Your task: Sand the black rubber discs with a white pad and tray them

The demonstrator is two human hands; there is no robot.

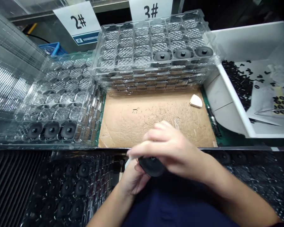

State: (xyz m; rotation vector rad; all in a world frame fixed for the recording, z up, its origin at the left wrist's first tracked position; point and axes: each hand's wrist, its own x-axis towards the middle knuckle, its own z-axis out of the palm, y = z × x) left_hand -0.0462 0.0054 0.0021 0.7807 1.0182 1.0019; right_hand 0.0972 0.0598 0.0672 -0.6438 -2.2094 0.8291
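Note:
My left hand (132, 178) cups a round black disc part (152, 166) from below, close to my lap. Above it, my right hand (167, 148) curls over the disc, fingers pinched on a small white-tipped item (129, 158) I cannot make out. Both hands hover at the front edge of a brown cardboard mat (142, 119). A clear blister tray (153, 47) marked 3# stands behind the mat with three black discs (182, 54) in its front right cells. Another clear tray (56, 101) at left holds three discs (51, 130) in its front row.
A white bin (229, 97) at right holds many small black parts (236, 82), paper and tweezers (272, 110). A white wedge (196, 101) and a dark pen-like tool (213, 119) lie by the mat's right edge. Trays of black discs (68, 186) sit below left. Signs read 2# (78, 22) and 3#.

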